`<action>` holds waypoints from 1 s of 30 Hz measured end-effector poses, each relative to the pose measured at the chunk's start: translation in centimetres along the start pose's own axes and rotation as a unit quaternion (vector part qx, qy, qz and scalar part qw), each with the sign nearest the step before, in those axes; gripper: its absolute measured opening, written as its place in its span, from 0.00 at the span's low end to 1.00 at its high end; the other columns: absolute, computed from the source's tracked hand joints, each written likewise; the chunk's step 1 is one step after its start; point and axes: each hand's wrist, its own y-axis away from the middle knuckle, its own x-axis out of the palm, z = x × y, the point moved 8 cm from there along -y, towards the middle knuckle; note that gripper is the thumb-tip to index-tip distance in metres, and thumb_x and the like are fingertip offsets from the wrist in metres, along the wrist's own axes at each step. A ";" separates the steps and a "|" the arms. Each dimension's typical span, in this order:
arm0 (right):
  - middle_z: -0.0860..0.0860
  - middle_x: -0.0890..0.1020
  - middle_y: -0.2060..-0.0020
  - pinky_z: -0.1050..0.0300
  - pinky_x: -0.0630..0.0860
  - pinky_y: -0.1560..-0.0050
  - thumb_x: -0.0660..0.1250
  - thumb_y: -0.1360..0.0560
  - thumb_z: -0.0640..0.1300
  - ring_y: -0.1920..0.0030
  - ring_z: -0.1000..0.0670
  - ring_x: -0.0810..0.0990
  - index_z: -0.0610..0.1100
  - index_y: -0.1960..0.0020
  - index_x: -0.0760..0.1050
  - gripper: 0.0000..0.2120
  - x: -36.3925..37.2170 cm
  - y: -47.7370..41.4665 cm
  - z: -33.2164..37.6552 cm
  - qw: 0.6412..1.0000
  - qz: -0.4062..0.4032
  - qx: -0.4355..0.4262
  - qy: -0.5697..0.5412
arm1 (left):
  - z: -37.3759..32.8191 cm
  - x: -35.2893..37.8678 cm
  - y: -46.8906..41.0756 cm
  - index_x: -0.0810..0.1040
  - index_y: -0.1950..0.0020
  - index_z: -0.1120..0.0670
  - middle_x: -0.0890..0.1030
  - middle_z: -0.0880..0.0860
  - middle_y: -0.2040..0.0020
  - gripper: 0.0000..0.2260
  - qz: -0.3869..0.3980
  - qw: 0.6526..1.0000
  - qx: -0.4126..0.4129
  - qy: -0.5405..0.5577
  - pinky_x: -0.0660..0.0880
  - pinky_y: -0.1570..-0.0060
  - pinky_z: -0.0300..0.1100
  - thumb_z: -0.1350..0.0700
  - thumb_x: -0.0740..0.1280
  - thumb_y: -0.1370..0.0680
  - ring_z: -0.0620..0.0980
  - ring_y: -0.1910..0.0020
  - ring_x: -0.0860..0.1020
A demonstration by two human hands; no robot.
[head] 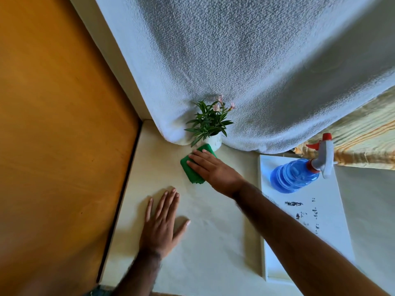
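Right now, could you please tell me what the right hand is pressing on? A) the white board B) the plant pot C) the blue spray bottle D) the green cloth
D: the right hand lies flat on the green cloth, beside the plant pot.

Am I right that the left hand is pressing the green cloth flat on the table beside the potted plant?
Not quite: in the head view the right hand presses the green cloth; the left hand lies flat on the table, holding nothing.

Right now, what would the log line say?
right hand: pressing green cloth on tabletop | left hand: flat on tabletop | plant pot: beside green cloth | spray bottle: lying on white board
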 end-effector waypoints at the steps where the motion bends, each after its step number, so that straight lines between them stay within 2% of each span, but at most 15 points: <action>1: 0.34 0.77 0.30 0.35 0.64 0.24 0.55 0.18 0.33 0.28 0.32 0.73 0.31 0.28 0.74 0.20 -0.7 -0.5 0.1 1.000 -0.015 -0.009 0.012 | 0.0 0.0 0.0 0.56 0.14 0.52 0.58 0.51 0.13 0.39 -0.002 1.000 0.001 0.000 0.61 0.19 0.66 0.30 0.56 0.18 0.51 0.14 0.57; 4: 0.33 0.79 0.32 0.33 0.67 0.27 0.55 0.19 0.33 0.31 0.31 0.77 0.31 0.30 0.75 0.20 -2.0 -1.6 -0.4 0.999 -0.031 -0.016 0.027 | -0.2 -0.1 0.0 0.57 0.14 0.53 0.58 0.51 0.13 0.39 -0.004 1.000 0.001 0.000 0.61 0.19 0.67 0.31 0.55 0.18 0.51 0.14 0.57; 8: 0.30 0.78 0.33 0.29 0.70 0.30 0.64 0.22 0.25 0.31 0.28 0.75 0.28 0.32 0.76 0.19 -1.3 -0.9 -1.5 1.000 0.003 -0.011 -0.010 | -0.2 -0.1 -0.1 0.56 0.14 0.52 0.58 0.51 0.13 0.39 0.001 1.000 0.000 -0.002 0.60 0.19 0.66 0.30 0.53 0.18 0.51 0.14 0.57; 11: 0.31 0.77 0.31 0.31 0.67 0.28 0.50 0.21 0.31 0.29 0.30 0.74 0.29 0.30 0.75 0.24 0.0 -0.3 -2.0 0.999 0.039 0.019 -0.032 | -0.1 0.0 -0.2 0.57 0.14 0.52 0.59 0.52 0.13 0.40 0.004 1.000 -0.001 -0.002 0.59 0.18 0.66 0.30 0.54 0.18 0.52 0.14 0.57; 13: 0.32 0.76 0.31 0.32 0.67 0.27 0.46 0.24 0.31 0.29 0.30 0.73 0.30 0.30 0.75 0.29 1.0 0.4 -2.1 0.996 0.057 0.044 -0.054 | -0.1 0.1 -0.1 0.56 0.14 0.52 0.58 0.52 0.13 0.39 0.007 1.000 -0.001 -0.001 0.59 0.18 0.65 0.30 0.54 0.18 0.51 0.14 0.56; 15: 0.32 0.76 0.30 0.30 0.67 0.28 0.49 0.26 0.25 0.28 0.29 0.72 0.30 0.29 0.74 0.29 1.8 1.4 -2.2 0.992 0.066 0.078 -0.072 | -0.1 0.1 -0.1 0.56 0.14 0.52 0.58 0.51 0.13 0.39 0.012 1.000 -0.002 0.000 0.59 0.18 0.65 0.30 0.53 0.18 0.51 0.14 0.56; 17: 0.33 0.77 0.31 0.27 0.69 0.30 0.59 0.30 0.17 0.28 0.28 0.72 0.30 0.30 0.75 0.30 1.9 2.3 -2.8 0.991 0.049 0.105 -0.072 | -0.2 0.2 -0.1 0.57 0.14 0.52 0.58 0.51 0.13 0.39 0.013 1.000 -0.004 0.003 0.59 0.18 0.65 0.30 0.53 0.18 0.50 0.14 0.55; 19: 0.34 0.78 0.31 0.29 0.68 0.28 0.62 0.30 0.17 0.28 0.30 0.72 0.32 0.29 0.75 0.30 1.1 2.4 -2.5 0.994 0.021 0.089 -0.051 | -0.1 0.2 0.0 0.56 0.14 0.52 0.57 0.51 0.12 0.39 0.011 1.000 -0.004 0.002 0.59 0.18 0.65 0.30 0.53 0.18 0.50 0.14 0.55; 21: 0.37 0.78 0.30 0.36 0.63 0.23 0.56 0.18 0.27 0.27 0.34 0.72 0.34 0.28 0.74 0.21 0.1 1.8 -1.5 0.999 -0.010 0.033 -0.027 | 0.1 0.3 -0.1 0.55 0.14 0.52 0.56 0.51 0.12 0.39 0.015 1.000 -0.005 -0.001 0.58 0.18 0.65 0.30 0.53 0.18 0.50 0.13 0.54; 23: 0.39 0.76 0.28 0.39 0.61 0.21 0.48 0.13 0.37 0.25 0.37 0.71 0.35 0.26 0.72 0.21 -0.7 0.8 -0.7 1.000 -0.016 -0.008 -0.015 | 0.2 0.4 -0.1 0.55 0.13 0.52 0.55 0.51 0.12 0.40 0.019 1.000 -0.006 -0.005 0.58 0.18 0.65 0.29 0.52 0.18 0.51 0.13 0.53; 27: 0.36 0.78 0.31 0.33 0.68 0.26 0.57 0.18 0.32 0.29 0.33 0.75 0.32 0.29 0.75 0.19 -1.5 -0.6 -1.1 1.000 -0.017 -0.019 0.000 | 0.0 0.6 0.0 0.53 0.13 0.52 0.54 0.51 0.12 0.40 0.022 1.000 -0.004 -0.005 0.56 0.17 0.65 0.29 0.53 0.18 0.50 0.13 0.52; 30: 0.33 0.77 0.31 0.30 0.70 0.29 0.62 0.20 0.26 0.29 0.31 0.74 0.31 0.30 0.76 0.19 -1.0 -0.2 -2.3 1.000 0.014 -0.006 -0.024 | 0.1 0.8 -0.1 0.54 0.13 0.52 0.54 0.51 0.12 0.40 0.016 1.000 -0.001 -0.008 0.55 0.16 0.64 0.29 0.53 0.18 0.51 0.13 0.53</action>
